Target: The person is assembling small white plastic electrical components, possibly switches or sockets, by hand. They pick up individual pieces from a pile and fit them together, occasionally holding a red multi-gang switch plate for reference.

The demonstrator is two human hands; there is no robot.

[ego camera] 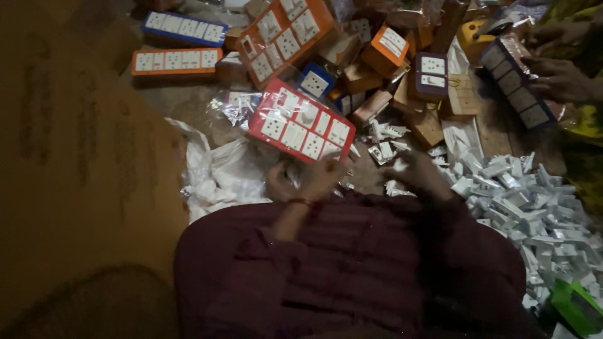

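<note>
Left hand [314, 179] curls at the near edge of the red switchboard [300, 129], touching it. Right hand [418, 174], fingers bent, grip unclear, sits at 3 o'clock beside loose white switches [386, 150]. White pile [534, 213] crowds 4 o'clock.

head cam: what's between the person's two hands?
In the head view, between the left hand and right hand lie a few small white plastic parts on the floor; blur hides finer detail.

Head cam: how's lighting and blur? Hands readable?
Head view: dim, warm light, dark at the left and bottom edges; soft overall. Left hand and right hand are motion-blurred, so grip is unclear. Red socket board and white parts pile read fairly clearly; no glare.
</note>
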